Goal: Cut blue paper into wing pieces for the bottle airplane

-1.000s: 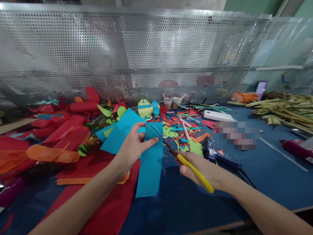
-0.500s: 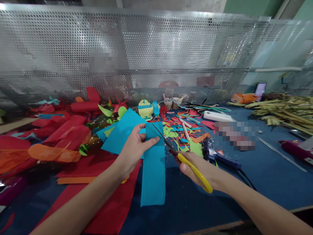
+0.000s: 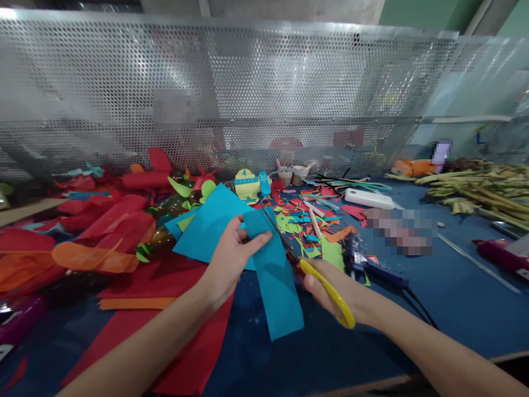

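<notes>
My left hand point(image 3: 233, 251) pinches a long blue strip of paper or felt point(image 3: 279, 292) near its upper end, thumb on top. The strip hangs down over the dark blue table, its lower end slanting to the right. In my right hand point(image 3: 326, 286) is a pair of scissors with yellow handles point(image 3: 330, 289). Their dark blades lie along the strip's upper right edge; whether they bite into it I cannot tell. Behind my left hand lies a larger blue sheet point(image 3: 219, 220). Red sheets point(image 3: 185, 342) lie under my left forearm.
Coloured scraps point(image 3: 306, 215) litter the table ahead. A dark blue glue gun point(image 3: 372, 267) with a cord lies to the right. Red and orange paper shapes point(image 3: 119, 220) fill the left side. A perforated metal screen point(image 3: 248, 82) stands behind; dried stalks point(image 3: 475, 184) lie at far right.
The blue strip has turned, its lower end swinging to the right. The scissors have shifted slightly against its upper edge. Both hands keep their holds.
</notes>
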{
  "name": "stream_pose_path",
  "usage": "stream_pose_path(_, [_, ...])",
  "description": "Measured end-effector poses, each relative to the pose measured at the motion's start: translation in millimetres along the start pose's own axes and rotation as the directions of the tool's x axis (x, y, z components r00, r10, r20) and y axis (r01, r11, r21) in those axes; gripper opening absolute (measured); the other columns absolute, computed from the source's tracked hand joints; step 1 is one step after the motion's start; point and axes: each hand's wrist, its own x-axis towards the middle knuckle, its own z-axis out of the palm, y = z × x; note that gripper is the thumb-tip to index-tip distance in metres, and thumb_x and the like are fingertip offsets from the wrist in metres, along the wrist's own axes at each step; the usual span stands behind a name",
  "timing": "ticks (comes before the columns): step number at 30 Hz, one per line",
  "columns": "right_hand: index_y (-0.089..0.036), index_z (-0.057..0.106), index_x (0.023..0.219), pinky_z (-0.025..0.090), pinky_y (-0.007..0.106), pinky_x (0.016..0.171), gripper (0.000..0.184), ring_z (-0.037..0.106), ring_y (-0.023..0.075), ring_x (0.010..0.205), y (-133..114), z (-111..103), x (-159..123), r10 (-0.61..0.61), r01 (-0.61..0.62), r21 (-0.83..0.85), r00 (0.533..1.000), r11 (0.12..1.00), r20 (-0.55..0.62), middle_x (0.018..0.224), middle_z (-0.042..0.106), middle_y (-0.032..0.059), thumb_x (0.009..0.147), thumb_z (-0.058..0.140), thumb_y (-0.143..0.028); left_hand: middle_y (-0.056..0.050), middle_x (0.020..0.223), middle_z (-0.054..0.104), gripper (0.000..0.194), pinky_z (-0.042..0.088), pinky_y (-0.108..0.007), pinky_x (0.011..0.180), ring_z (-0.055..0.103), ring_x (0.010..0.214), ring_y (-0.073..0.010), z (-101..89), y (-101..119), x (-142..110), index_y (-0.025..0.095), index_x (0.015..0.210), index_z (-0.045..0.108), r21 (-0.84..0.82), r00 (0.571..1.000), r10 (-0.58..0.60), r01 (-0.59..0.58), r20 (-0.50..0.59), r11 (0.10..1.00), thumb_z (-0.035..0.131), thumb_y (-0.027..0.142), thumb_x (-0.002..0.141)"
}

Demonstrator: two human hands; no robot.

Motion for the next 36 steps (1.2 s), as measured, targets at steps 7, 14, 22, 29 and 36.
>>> stream_pose_path(7, [-0.023,0.030,0.071,0.029,0.027,0.045,0.057,0.028,0.0103,0.048,-2.6,-1.0,-4.3,-0.067,0.068,-0.008,0.997,0.998,0.022,0.059,0.034,-0.0045,0.085,0.007,-0.073,-0.007,0.090,0.075,0.037,0.059,-0.032,0.066,0.070,0.081,-0.0249,0.0,-4.4,-0.9,0.016,0.090,0.064,0.021,1.000,0.018,-0.017,-0.014,1.000,0.081,0.030,0.061])
stream_pose_path(14, [-0.023,0.033,0.075,0.033,0.029,0.047,0.054,0.033,0.0120,0.048,-3.4,-5.0,-5.5,-0.134,0.134,-0.084,0.991,0.987,0.008,0.061,0.039,-0.0024,0.088,0.007,-0.068,-0.007,0.088,0.076,0.029,0.058,-0.034,0.073,0.070,0.083,-0.0247,-1.1,-3.0,-2.3,0.017,0.085,0.071,0.020,1.000,0.002,-0.002,0.013,1.000,0.080,0.032,0.063])
stream_pose_path(22, [-0.019,0.044,0.083,0.036,0.029,0.050,0.066,0.041,0.0145,0.053,-3.7,-6.0,-6.2,-0.116,0.116,-0.106,0.993,0.988,0.004,0.065,0.048,0.0024,0.084,0.007,-0.074,-0.003,0.082,0.076,0.021,0.058,-0.034,0.070,0.071,0.071,-0.0215,-0.6,0.4,-3.5,0.018,0.083,0.072,0.022,0.997,0.005,-0.007,0.074,1.000,0.078,0.029,0.066])
stream_pose_path(29, [-0.020,0.037,0.074,0.032,0.027,0.049,0.065,0.035,0.0111,0.051,-4.2,-1.4,-3.5,-0.096,0.095,-0.021,0.994,0.995,-0.056,0.062,0.040,-0.0020,0.080,0.008,-0.078,-0.005,0.085,0.076,0.028,0.058,-0.036,0.075,0.071,0.079,-0.0240,-1.0,-1.2,-2.8,0.017,0.086,0.072,0.035,0.999,-0.007,0.005,0.051,0.999,0.080,0.032,0.064])
stream_pose_path(36, [-0.021,0.032,0.067,0.024,0.023,0.044,0.065,0.025,0.0078,0.048,2.2,1.6,2.0,-0.089,0.090,0.074,0.996,0.993,-0.028,0.056,0.030,-0.0057,0.076,0.014,-0.082,-0.006,0.088,0.076,0.032,0.058,-0.035,0.070,0.071,0.077,-0.0247,-0.5,-3.7,-2.3,0.018,0.090,0.073,0.029,0.997,-0.041,0.039,0.064,0.999,0.079,0.036,0.064])
